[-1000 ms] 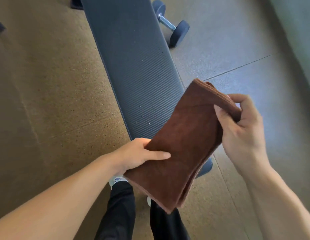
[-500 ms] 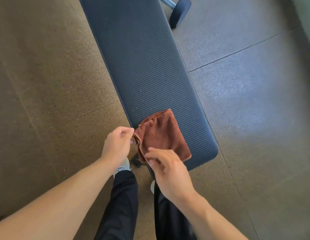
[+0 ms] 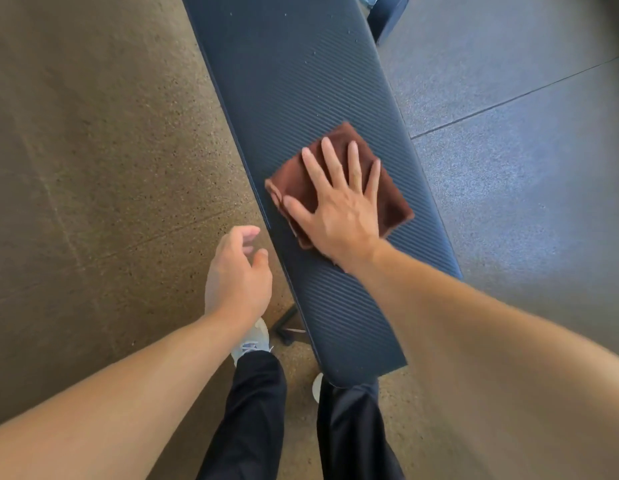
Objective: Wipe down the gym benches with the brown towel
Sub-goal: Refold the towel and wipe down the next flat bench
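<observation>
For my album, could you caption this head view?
Right hand presses a folded brown towel flat on the dark ribbed gym bench; left hand hovers beside.

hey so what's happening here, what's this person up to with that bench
A person is standing at the near end of a dark padded gym bench and wiping it. Their right hand lies flat with fingers spread, pressing a folded brown towel onto the pad. Their left hand hangs loosely beside the bench edge, holding nothing. Small droplets or specks show on the pad farther up, so most of the bench looks not yet wiped.
</observation>
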{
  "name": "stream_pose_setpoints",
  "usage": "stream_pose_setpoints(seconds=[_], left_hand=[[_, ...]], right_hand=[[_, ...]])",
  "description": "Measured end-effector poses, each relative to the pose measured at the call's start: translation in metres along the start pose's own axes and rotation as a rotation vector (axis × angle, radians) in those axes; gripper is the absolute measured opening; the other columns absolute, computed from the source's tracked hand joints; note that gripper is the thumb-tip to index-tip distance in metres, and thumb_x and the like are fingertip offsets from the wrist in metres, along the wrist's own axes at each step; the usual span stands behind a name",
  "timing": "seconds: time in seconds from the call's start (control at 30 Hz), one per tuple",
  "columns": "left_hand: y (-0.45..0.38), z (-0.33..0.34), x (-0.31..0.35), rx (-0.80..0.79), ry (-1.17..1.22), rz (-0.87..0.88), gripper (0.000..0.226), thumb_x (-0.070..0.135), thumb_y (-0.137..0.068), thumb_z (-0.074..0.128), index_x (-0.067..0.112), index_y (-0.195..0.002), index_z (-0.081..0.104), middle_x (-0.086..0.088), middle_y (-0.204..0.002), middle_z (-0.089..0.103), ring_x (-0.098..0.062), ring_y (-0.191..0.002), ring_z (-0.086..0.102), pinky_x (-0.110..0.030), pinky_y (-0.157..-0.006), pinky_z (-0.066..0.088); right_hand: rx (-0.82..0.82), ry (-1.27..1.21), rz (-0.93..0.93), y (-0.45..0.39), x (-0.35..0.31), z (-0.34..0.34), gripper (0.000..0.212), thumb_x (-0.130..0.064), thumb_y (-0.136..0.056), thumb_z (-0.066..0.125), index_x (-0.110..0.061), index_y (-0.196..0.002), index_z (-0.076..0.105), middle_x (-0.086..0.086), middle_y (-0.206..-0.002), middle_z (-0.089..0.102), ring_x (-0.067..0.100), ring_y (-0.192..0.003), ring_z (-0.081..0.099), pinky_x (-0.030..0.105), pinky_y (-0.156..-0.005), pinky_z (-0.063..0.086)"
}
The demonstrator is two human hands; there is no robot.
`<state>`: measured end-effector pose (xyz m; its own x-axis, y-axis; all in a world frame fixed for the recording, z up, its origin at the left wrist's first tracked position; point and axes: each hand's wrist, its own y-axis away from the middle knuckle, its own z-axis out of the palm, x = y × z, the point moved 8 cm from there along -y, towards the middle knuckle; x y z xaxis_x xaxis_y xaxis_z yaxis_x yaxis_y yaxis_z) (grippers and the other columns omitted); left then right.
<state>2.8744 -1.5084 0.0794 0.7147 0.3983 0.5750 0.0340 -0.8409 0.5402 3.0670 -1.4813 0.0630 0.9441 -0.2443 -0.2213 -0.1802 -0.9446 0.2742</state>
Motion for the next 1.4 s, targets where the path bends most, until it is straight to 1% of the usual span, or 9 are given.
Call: stream_pose_setpoints(seconds=[0.17, 0.37, 0.5, 0.63, 0.73, 0.87, 1.03, 1.27, 1.4], left_hand=[[-0.002, -0.003, -0.009, 0.017, -0.004, -0.063, 0.028, 0.019, -0.105, 0.049, 0.030, -0.131, 0.053, 0.010, -0.137, 0.056, -0.006, -0.112, 0.054, -0.028, -0.089, 0.042], [0.010, -0.001, -0.017, -0.038, 0.014, -0.099, 0.030, 0.019, -0.105, 0.048, 0.028, -0.133, 0.054, 0.010, -0.136, 0.056, -0.005, -0.112, 0.056, -0.025, -0.085, 0.039], [0.009, -0.001, -0.022, -0.034, 0.032, -0.124, 0.032, 0.020, -0.106, 0.047, 0.028, -0.136, 0.052, 0.009, -0.140, 0.054, -0.005, -0.115, 0.054, -0.023, -0.084, 0.039], [-0.002, -0.006, -0.023, -0.007, 0.060, -0.130, 0.033, 0.021, -0.106, 0.047, 0.031, -0.137, 0.050, 0.010, -0.144, 0.052, -0.006, -0.121, 0.053, -0.016, -0.078, 0.039], [-0.013, -0.010, -0.011, 0.020, 0.080, -0.072, 0.036, 0.017, -0.107, 0.046, 0.031, -0.140, 0.047, 0.010, -0.149, 0.048, -0.008, -0.130, 0.050, -0.015, -0.083, 0.038], [-0.020, -0.024, 0.010, 0.111, 0.075, -0.019, 0.042, 0.012, -0.106, 0.043, 0.026, -0.146, 0.043, 0.005, -0.151, 0.045, -0.014, -0.136, 0.046, -0.026, -0.098, 0.039], [-0.023, -0.028, 0.027, 0.115, 0.010, 0.040, 0.043, 0.014, -0.106, 0.043, 0.027, -0.147, 0.042, 0.005, -0.154, 0.041, -0.015, -0.141, 0.041, -0.028, -0.105, 0.037], [-0.023, -0.003, 0.052, -0.017, -0.129, 0.157, 0.046, 0.022, -0.109, 0.038, 0.031, -0.154, 0.037, 0.014, -0.165, 0.026, -0.007, -0.151, 0.022, -0.021, -0.112, 0.020], [-0.044, 0.003, 0.062, -0.023, -0.166, 0.120, 0.049, 0.026, -0.111, 0.034, 0.028, -0.159, 0.028, 0.010, -0.168, 0.021, -0.010, -0.154, 0.019, -0.030, -0.122, 0.019]], right_hand=[[0.019, 0.059, -0.133, 0.055, -0.018, 0.015, 0.072, -0.065, -0.103, 0.037, -0.032, -0.164, 0.022, -0.001, -0.173, 0.017, 0.032, -0.160, 0.003, 0.063, -0.125, 0.004], [-0.186, 0.201, -0.363, 0.188, 0.003, 0.052, 0.070, -0.065, -0.104, 0.039, -0.037, -0.165, 0.018, -0.008, -0.172, 0.008, 0.030, -0.160, 0.008, 0.059, -0.128, 0.005], [-0.162, 0.217, -0.424, 0.107, -0.005, 0.030, 0.069, -0.066, -0.104, 0.034, -0.037, -0.165, 0.016, -0.007, -0.173, 0.011, 0.030, -0.160, 0.005, 0.063, -0.126, 0.005], [-0.034, 0.152, -0.247, -0.050, -0.035, -0.007, 0.071, -0.070, -0.100, 0.031, -0.040, -0.163, 0.017, -0.007, -0.173, 0.013, 0.033, -0.160, 0.001, 0.070, -0.122, -0.002], [-0.037, 0.126, -0.167, -0.097, -0.053, -0.011, 0.074, -0.073, -0.094, 0.033, -0.046, -0.161, 0.019, -0.007, -0.174, 0.008, 0.036, -0.159, -0.006, 0.074, -0.119, -0.006], [-0.009, 0.125, -0.343, -0.023, -0.060, 0.000, 0.069, -0.067, -0.095, 0.046, -0.042, -0.158, 0.034, -0.005, -0.172, 0.021, 0.039, -0.159, 0.007, 0.072, -0.120, 0.006], [-0.221, 0.197, -0.539, 0.130, -0.045, 0.049, 0.051, -0.053, -0.097, 0.050, -0.039, -0.146, 0.053, -0.008, -0.172, 0.017, 0.032, -0.160, 0.000, 0.069, -0.123, 0.005], [-0.160, 0.110, -0.363, 0.102, -0.044, 0.036, 0.066, -0.056, -0.098, 0.048, -0.040, -0.159, 0.031, -0.007, -0.171, 0.021, 0.036, -0.160, 0.001, 0.074, -0.120, 0.004], [-0.140, 0.096, -0.189, 0.025, -0.043, 0.014, 0.077, -0.067, -0.092, 0.024, -0.039, -0.164, 0.015, -0.003, -0.174, 0.009, 0.038, -0.159, -0.007, 0.072, -0.120, -0.005]])
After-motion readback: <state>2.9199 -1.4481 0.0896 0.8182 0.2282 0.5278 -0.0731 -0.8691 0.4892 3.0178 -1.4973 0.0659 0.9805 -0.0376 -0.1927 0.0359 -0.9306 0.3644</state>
